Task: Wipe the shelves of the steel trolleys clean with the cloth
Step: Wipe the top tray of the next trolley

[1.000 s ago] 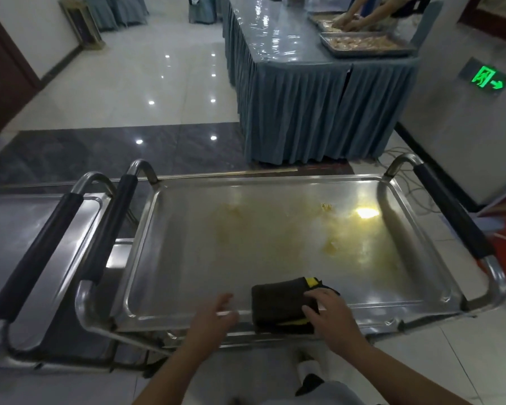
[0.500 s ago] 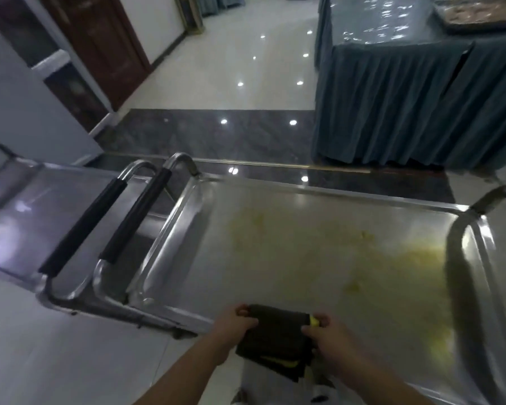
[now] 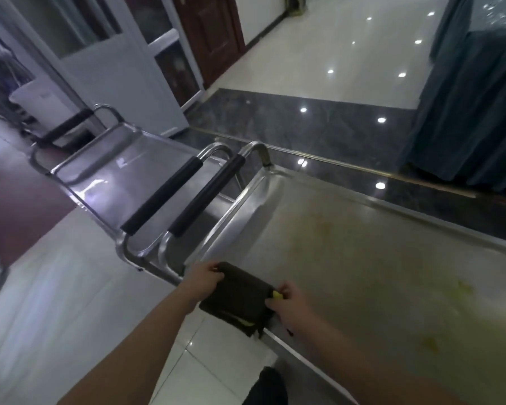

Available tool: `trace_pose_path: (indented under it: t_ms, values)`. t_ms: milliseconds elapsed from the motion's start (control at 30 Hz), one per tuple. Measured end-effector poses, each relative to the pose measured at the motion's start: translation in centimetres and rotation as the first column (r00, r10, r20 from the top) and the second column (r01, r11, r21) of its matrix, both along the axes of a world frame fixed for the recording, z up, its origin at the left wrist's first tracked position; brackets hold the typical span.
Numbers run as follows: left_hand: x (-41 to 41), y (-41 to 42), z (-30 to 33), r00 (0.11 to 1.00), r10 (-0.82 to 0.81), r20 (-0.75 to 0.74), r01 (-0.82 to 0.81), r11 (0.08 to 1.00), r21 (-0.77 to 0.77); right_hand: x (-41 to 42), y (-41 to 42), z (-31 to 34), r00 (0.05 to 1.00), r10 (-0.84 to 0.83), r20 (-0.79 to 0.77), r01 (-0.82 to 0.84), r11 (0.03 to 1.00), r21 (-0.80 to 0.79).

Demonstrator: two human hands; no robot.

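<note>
Cloth draped over the near rim of the trolley shelf at 6 o'clock, pinched by left hand and right hand, could slip floorward if either grip loosens.

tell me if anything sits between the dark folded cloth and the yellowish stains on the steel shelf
Nothing visible does. Both hands, left hand and right hand, hold the dark folded cloth at the near rim; bare steel shelf runs to the yellowish stains.

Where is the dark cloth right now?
The dark cloth is low in the head view, draped over the near edge of the right-hand trolley's top shelf, held between the left hand and right hand.
</note>
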State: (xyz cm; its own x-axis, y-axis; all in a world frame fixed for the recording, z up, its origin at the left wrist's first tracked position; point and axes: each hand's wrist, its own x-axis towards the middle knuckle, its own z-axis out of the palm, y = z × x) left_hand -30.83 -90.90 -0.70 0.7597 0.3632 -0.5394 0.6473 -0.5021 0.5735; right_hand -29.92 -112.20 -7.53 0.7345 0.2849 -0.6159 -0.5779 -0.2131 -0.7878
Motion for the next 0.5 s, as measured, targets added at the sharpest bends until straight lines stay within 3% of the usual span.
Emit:
trace_pose_path:
  t_ms: [133, 233, 333, 367, 433, 500]
  values:
    - [2.3, 2.4, -1.2, 0.993, -0.054, 0.108, 0.004, 0.909, 0.417, 2.6, 3.7, 0.3, 0.997, 0.055, -0.048, -0.052, 0.997, 0.054]
    - [1.3, 3.5, -3.8, 0.942, -0.312, 0.12, 0.213, 0.837, 0.505, 2.0, 3.6, -0.3, 0.984, 0.178, 0.02, -0.175, 0.98, -0.092]
    - [-1.6, 5.0, -7.4, 0.738, -0.664, -0.121, 0.57, 0.517, 0.639, 1.9, 1.2, -0.4, 0.908, 0.4, 0.124, -0.287, 0.81, -0.511]
    - [-2.4, 5.7, -8.3, 0.697, -0.703, -0.142, 0.604, 0.47, 0.644, 2.2, 0.5, -0.1, 0.87, 0.453, 0.194, -0.251, 0.747, -0.616]
    - [-2.9, 7.0, -9.8, 0.675, -0.732, -0.094, 0.614, 0.486, 0.622, 2.7, -0.3, 0.2, 0.799, 0.552, 0.241, -0.219, 0.638, -0.738]
    - [-2.5, 7.6, -10.8, 0.67, -0.736, -0.097, 0.633, 0.499, 0.593, 3.0, -0.6, 0.2, 0.732, 0.666, 0.145, -0.27, 0.479, -0.835]
